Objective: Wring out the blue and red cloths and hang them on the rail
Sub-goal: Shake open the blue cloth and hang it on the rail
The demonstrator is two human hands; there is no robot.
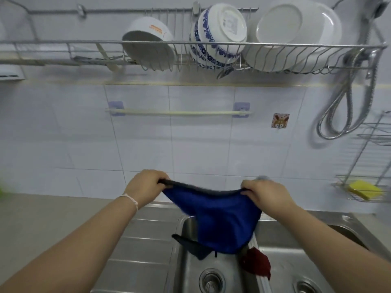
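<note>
Lower centre: left hand (pixel 146 185) and right hand (pixel 262 192) each pinch 1 top corner of blue cloth (pixel 213 216), spread over sink (pixel 184 261). Red cloth (pixel 257 264) waits on divider. Lift level, drape over rail (pixel 177 112) mid-frame.

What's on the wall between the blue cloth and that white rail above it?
Nothing: in the head view, only bare white tile separates the blue cloth from the rail.
</note>
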